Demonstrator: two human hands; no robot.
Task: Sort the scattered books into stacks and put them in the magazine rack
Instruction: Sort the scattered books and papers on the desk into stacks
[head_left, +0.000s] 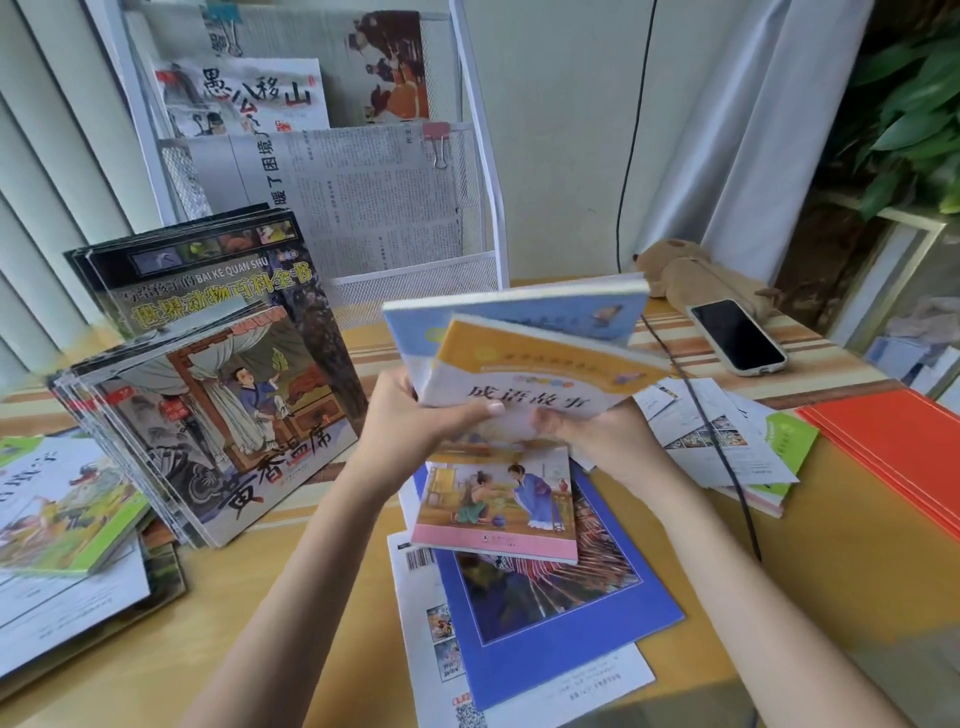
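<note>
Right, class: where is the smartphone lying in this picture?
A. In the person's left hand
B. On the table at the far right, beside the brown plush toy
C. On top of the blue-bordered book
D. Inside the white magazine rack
B: the smartphone lies screen up on the table, just in front of the brown plush toy.

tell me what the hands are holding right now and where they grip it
Both hands hold two thin books by their lower edge: the left hand at the lower left, the right hand at the lower right of the yellow book, with the blue book behind.
</note>
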